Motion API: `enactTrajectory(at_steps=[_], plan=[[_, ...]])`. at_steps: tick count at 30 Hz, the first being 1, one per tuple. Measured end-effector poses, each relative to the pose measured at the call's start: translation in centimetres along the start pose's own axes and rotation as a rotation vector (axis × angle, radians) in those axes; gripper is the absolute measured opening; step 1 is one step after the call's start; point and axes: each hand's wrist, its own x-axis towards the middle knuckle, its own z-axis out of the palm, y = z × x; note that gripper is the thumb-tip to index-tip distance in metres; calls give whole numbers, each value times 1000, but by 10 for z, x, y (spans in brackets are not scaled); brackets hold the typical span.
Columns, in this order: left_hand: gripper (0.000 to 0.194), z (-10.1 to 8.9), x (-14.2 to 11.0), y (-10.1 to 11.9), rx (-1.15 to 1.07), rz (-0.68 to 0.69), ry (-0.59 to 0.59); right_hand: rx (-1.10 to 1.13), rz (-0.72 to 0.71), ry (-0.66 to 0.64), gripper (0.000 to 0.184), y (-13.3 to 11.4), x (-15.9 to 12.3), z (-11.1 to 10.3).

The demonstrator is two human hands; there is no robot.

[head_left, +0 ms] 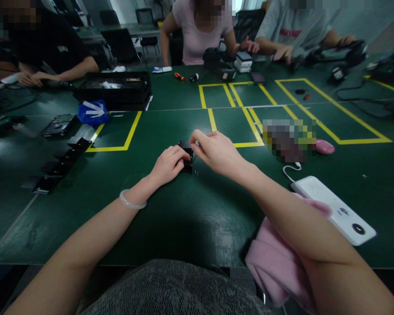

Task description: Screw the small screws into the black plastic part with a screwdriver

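My left hand (pixel 169 164), with a pale bracelet (pixel 131 202) at the wrist, curls its fingers over a small black box-like part (pixel 185 145) on the green table. Just above and to the right of that part is my right hand (pixel 216 149). Its thumb and fingers are pinched together, and a thin dark line shows below the fingertips, too small to name. A few tiny metal bits (pixel 196 173), which look like screws, lie on the table beside the part.
Black folded parts (pixel 61 165) stand in a row at left, near a blue pouch (pixel 93 112) and a black tray (pixel 114 84). To my right lie a white power bank (pixel 335 210), pink cloth (pixel 276 258) and a pink oval object (pixel 325 147). Several people sit opposite.
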Motion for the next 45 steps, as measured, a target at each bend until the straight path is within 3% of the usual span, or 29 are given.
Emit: enactTrajectory(at_steps=[45], plan=[[20, -1, 0, 1, 2, -6, -13, -5, 1, 6, 34, -1, -2, -2]])
